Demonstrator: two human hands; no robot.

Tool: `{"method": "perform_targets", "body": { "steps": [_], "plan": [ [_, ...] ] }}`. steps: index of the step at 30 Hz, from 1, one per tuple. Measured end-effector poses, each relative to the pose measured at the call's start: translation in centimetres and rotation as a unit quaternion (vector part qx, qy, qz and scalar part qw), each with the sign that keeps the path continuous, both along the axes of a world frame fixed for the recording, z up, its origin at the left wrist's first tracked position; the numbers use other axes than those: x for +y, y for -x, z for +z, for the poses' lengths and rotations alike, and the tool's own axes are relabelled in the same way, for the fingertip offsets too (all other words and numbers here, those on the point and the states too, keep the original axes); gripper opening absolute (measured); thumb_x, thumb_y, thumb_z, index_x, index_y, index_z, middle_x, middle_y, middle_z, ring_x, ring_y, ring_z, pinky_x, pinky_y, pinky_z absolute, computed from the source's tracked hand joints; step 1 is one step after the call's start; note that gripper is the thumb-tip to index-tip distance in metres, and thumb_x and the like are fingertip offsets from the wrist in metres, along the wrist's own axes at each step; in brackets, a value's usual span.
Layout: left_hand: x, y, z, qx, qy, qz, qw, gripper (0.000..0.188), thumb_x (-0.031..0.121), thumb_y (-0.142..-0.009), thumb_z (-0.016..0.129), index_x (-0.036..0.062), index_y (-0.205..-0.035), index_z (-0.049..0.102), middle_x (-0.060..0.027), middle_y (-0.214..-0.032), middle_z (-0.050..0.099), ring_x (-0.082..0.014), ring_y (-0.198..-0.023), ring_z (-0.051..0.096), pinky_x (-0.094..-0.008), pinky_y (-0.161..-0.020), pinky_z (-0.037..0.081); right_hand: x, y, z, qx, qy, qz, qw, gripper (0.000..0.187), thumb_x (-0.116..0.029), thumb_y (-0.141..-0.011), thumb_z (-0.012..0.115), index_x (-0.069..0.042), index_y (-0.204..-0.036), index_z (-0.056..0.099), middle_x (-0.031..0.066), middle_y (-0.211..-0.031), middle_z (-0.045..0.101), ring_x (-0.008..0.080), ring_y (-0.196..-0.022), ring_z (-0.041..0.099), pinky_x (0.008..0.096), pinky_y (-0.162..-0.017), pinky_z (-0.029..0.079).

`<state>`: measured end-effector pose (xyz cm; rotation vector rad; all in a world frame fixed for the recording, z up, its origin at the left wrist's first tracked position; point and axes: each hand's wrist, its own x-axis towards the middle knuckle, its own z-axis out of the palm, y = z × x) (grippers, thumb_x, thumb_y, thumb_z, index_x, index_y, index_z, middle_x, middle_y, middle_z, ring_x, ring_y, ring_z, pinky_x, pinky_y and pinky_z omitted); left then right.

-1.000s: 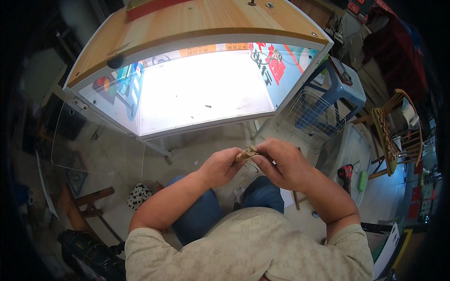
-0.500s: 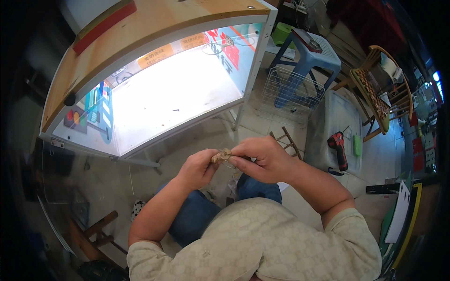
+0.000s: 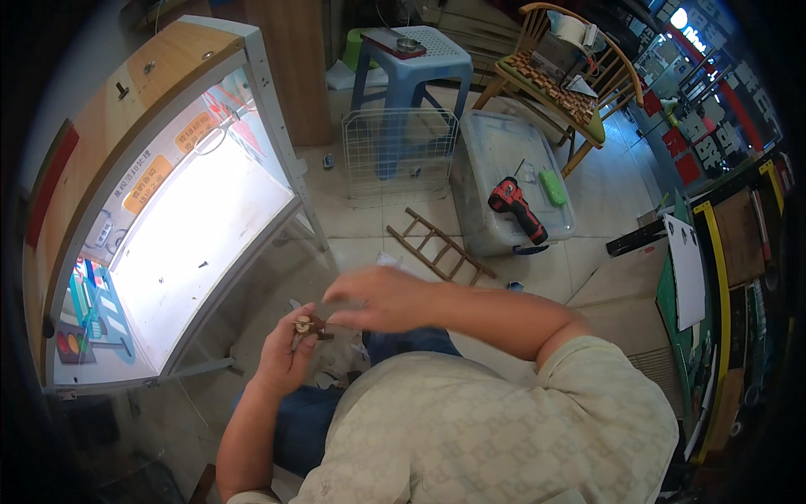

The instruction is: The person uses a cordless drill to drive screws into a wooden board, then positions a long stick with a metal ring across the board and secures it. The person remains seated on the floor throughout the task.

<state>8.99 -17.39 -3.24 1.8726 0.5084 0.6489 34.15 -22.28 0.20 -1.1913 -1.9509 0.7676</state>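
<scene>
My left hand is closed on a small tan and brown object, held up in front of my knees. Its kind is too small to make out; it looks knobbly, with a darker part sticking out to the right. My right hand hovers just right of it. Motion smears those fingers, so whether they touch the object or hold anything is unclear.
A lit, wood-topped display booth stands at the left. Beyond my hands are a small wooden ladder, a white wire basket, a blue stool, and a plastic bin bearing a red-black cordless drill. Boards lean at right.
The view has swung to the right, so the booth sits farther left. Both hands were pinching the tan object together; now the left keeps it while the right has shifted and blurs.
</scene>
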Motion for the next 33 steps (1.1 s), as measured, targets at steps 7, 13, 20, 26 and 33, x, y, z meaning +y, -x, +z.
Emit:
{"method": "perform_targets", "body": {
  "steps": [7, 13, 20, 26, 33],
  "plan": [
    [0.6, 1.7, 0.6, -0.146, 0.143, 0.149, 0.968, 0.035, 0.011, -0.098, 0.044, 0.0032, -0.132, 0.043, -0.0050, -0.091, 0.054, -0.0111, -0.079, 0.050, -0.0260, -0.071, 0.044, -2.9, -26.9, -7.9, -0.401, 0.049, -0.379, 0.832, 0.052, -0.009, -0.073, 0.064, -0.005, -0.124, 0.053, 0.0234, -0.100, 0.060, 0.0418, -0.093, 0.057, 0.0504, -0.079, 0.045],
    [0.5, 2.1, 1.8, -0.239, 0.208, 0.127, 0.940, 0.037, 0.027, -0.103, 0.038, 0.0041, -0.131, 0.046, -0.0012, -0.085, 0.048, -0.0086, -0.075, 0.042, -0.0233, -0.068, 0.038, -7.7, -34.7, -14.4, -0.298, 0.146, -0.469, 0.819, 0.071, -0.002, -0.069, 0.063, -0.002, -0.137, 0.042, 0.0253, -0.128, 0.055, 0.0409, -0.120, 0.052, 0.0436, -0.102, 0.042],
    [1.0, 3.7, 2.5, -0.314, 0.238, 0.157, 0.906, 0.039, 0.029, -0.104, 0.038, 0.0021, -0.130, 0.049, -0.0026, -0.088, 0.052, -0.0098, -0.079, 0.046, -0.0244, -0.072, 0.039, -6.3, -31.5, -11.8, -0.233, 0.020, -0.456, 0.858, 0.074, -0.001, -0.071, 0.064, 0.001, -0.140, 0.040, 0.0205, -0.123, 0.057, 0.0353, -0.111, 0.057, 0.0396, -0.096, 0.045],
    [2.2, 3.9, 2.4, -0.365, 0.239, 0.176, 0.883, 0.041, 0.027, -0.104, 0.038, -0.0008, -0.130, 0.050, -0.0055, -0.092, 0.056, -0.0127, -0.084, 0.051, -0.0274, -0.077, 0.043, -8.2, -17.8, -1.9, 0.260, 0.096, -0.262, 0.925, 0.064, -0.014, -0.072, 0.067, 0.001, -0.132, 0.048, 0.0149, -0.116, 0.060, 0.0213, -0.089, 0.063, 0.0344, -0.081, 0.051],
    [1.6, 2.3, 3.1, -0.379, 0.216, 0.242, 0.867, 0.042, 0.027, -0.105, 0.036, -0.0038, -0.130, 0.048, -0.0089, -0.094, 0.056, -0.0160, -0.085, 0.052, -0.0299, -0.078, 0.044, -7.2, -4.7, 1.6, 0.219, 0.230, 0.043, 0.947, 0.054, -0.012, -0.083, 0.074, -0.002, -0.130, 0.049, 0.0079, -0.109, 0.066, 0.0165, -0.087, 0.066, 0.0306, -0.074, 0.055]
  ]
}}
